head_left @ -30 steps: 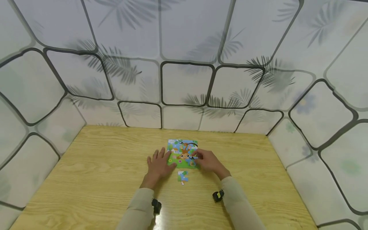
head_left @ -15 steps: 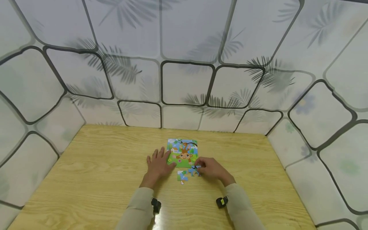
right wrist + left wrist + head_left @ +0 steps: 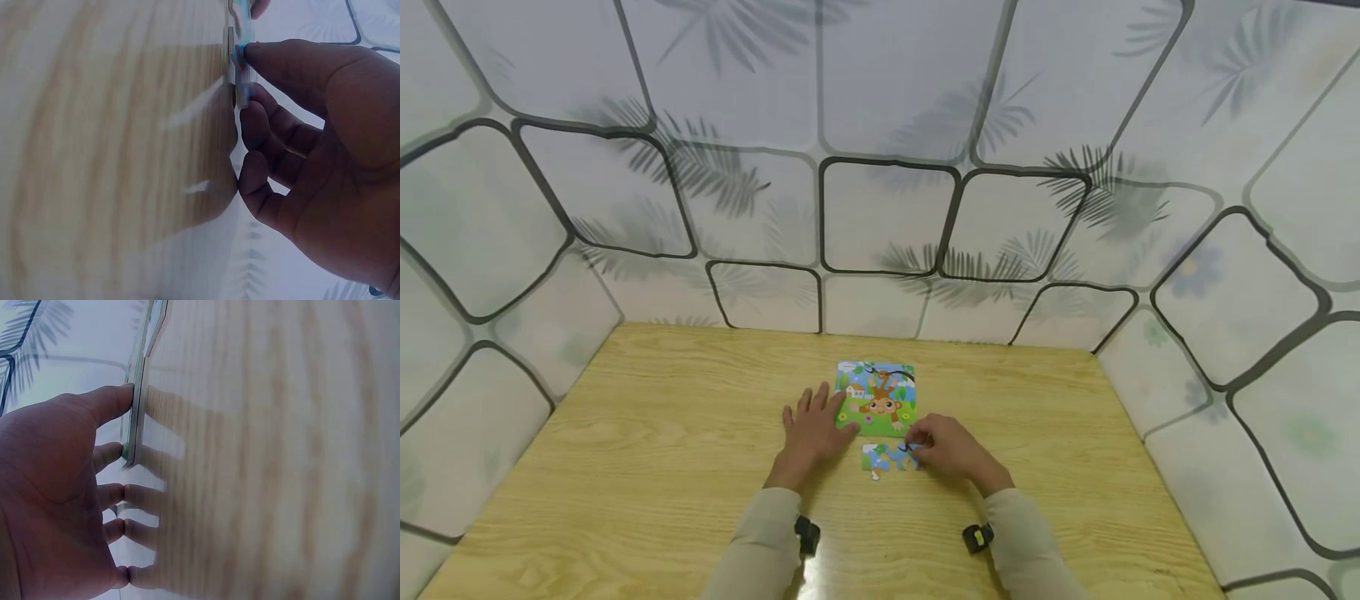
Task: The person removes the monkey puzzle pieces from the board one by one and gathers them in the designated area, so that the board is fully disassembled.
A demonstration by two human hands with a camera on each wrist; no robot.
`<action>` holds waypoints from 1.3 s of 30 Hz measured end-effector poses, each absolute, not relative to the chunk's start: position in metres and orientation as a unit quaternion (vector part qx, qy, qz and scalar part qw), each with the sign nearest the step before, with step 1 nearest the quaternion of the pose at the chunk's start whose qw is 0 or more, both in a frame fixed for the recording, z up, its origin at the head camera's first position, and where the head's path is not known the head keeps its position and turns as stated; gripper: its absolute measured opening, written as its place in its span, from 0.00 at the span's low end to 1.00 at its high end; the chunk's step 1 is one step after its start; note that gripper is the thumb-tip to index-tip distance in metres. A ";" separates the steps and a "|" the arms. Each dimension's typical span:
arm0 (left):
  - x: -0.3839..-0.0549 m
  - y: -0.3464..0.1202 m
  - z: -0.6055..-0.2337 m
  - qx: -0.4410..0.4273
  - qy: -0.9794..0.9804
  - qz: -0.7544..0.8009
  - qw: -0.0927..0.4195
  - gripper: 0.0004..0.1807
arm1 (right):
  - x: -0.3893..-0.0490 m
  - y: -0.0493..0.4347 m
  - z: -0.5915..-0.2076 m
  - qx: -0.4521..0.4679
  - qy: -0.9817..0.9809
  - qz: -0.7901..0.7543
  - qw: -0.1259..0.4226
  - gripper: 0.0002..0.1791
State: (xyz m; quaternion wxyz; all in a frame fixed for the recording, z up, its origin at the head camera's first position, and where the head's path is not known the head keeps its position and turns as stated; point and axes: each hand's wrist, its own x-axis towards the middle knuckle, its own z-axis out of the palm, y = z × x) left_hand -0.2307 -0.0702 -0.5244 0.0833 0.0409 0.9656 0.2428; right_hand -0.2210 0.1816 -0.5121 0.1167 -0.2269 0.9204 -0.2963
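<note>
A square picture card (image 3: 882, 402) with a hanging monkey lies flat on the table. Spread fingers of my left hand (image 3: 810, 432) rest on the table and on the card's left edge. In the left wrist view, the thumb (image 3: 112, 403) of that hand touches the card's edge. Below the card lies a jigsaw piece (image 3: 872, 457) with green leaves and sky. My right hand (image 3: 953, 450) pinches a blue jigsaw piece (image 3: 904, 456) by its right side, against the leafy piece. Whether the two interlock I cannot tell. The right fingertips hide part of the blue piece.
The wooden table (image 3: 685, 433) stretches out on both sides of the hands. A pale patterned wall (image 3: 880, 225) encloses its back and sides. Black wrist cameras, such as the right one (image 3: 977, 537), sit by each wrist.
My right hand has brought the blue jigsaw piece down from over the card's lower right to the leafy piece, then slightly lower. The left hand stays in place.
</note>
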 end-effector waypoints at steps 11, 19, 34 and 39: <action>-0.233 -0.072 -0.525 0.039 0.967 0.239 0.081 0.36 | -0.232 0.184 -0.509 -0.221 0.924 -0.294 0.108 0.08; -0.231 -0.072 -0.524 0.041 0.965 0.245 0.085 0.37 | -0.250 0.181 -0.504 -0.182 0.940 -0.278 0.079 0.12; -0.231 -0.071 -0.525 0.042 0.966 0.241 0.079 0.37 | -0.285 0.159 -0.507 -0.169 0.959 -0.211 0.087 0.24; -0.229 -0.071 -0.523 0.041 0.966 0.244 0.078 0.36 | -0.292 0.153 -0.506 -0.176 0.957 -0.209 0.093 0.24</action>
